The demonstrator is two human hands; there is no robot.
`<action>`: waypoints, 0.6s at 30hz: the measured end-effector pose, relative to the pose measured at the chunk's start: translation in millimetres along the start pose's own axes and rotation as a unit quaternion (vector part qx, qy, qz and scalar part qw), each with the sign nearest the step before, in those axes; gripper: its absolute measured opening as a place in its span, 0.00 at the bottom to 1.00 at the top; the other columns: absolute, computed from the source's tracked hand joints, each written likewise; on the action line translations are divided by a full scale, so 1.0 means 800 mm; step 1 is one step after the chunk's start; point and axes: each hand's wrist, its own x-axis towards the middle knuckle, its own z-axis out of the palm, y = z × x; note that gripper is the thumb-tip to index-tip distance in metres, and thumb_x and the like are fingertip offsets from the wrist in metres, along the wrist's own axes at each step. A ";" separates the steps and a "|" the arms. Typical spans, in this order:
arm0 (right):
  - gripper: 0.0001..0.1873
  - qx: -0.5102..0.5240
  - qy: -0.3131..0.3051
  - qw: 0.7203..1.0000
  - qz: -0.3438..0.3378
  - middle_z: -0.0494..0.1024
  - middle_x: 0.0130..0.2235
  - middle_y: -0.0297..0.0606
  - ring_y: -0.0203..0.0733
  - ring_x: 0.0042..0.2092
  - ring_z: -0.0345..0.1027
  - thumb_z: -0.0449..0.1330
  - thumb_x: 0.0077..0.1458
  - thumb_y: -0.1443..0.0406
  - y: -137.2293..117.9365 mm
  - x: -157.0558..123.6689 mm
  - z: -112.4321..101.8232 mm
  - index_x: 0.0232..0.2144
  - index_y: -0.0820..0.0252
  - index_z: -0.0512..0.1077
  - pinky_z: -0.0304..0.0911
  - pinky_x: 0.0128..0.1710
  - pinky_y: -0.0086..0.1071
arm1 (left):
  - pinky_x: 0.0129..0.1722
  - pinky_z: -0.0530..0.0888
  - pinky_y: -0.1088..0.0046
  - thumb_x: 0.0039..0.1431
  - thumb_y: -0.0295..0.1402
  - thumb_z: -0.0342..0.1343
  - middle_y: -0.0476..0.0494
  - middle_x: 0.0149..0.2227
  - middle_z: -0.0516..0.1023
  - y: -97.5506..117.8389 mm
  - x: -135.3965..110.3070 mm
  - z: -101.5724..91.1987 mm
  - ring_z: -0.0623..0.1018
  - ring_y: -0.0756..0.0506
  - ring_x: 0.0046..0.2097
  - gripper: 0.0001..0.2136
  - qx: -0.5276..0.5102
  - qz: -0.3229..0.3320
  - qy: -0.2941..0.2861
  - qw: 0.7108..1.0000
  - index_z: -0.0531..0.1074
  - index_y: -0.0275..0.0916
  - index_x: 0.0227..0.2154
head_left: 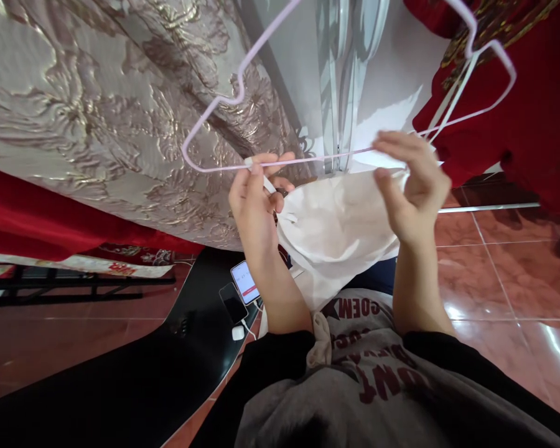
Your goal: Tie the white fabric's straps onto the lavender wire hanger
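Note:
A pale pink hanger [301, 162] spans the upper view, its hook end cut off by the frame's top. Near its left corner, my left hand [256, 199] pinches a thin white strap [267, 185] against the lower bar. From there hangs a cream cloth garment [340, 211], gathered near my left fingers. A second white strap [455, 93] loops over the hanger's right notch. Beside that strap, my right hand [413, 180] has thumb and fingers apart, slightly blurred, fingertips close to the bar. Whether they touch it, I cannot tell.
Embossed beige curtain cloth [98, 124] hangs at left, red drapery [518, 118] at right. Two phones, one with a lit screen [245, 281], and a white earbud case [238, 333] lie on a black bench [186, 336]. Reddish tiles [499, 267] cover the floor.

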 end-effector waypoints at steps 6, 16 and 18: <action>0.24 -0.032 0.043 0.998 0.045 0.79 0.66 0.42 0.58 0.63 0.79 0.56 0.76 0.58 0.046 0.022 -0.032 0.70 0.43 0.71 0.79 0.65 0.62 | 0.25 0.67 0.66 0.69 0.60 0.67 0.43 0.46 0.89 -0.007 0.005 -0.008 0.84 0.41 0.36 0.19 0.016 0.016 -0.006 1.000 0.80 0.50 0.39; 0.10 0.063 0.037 0.991 0.111 0.86 0.39 0.37 0.50 0.41 0.84 0.65 0.70 0.68 -0.002 0.071 -0.041 0.44 0.50 0.86 0.86 0.47 0.51 | 0.25 0.64 0.69 0.73 0.44 0.66 0.37 0.37 0.88 -0.006 0.005 0.010 0.75 0.46 0.26 0.14 -0.005 0.041 0.031 0.999 0.79 0.41 0.33; 0.11 0.114 0.070 0.987 0.091 0.87 0.40 0.34 0.51 0.44 0.85 0.65 0.69 0.70 0.008 0.097 -0.047 0.42 0.49 0.87 0.86 0.52 0.54 | 0.23 0.63 0.72 0.74 0.39 0.63 0.37 0.35 0.88 -0.011 0.006 0.013 0.74 0.47 0.25 0.13 -0.020 0.043 0.040 0.998 0.79 0.40 0.33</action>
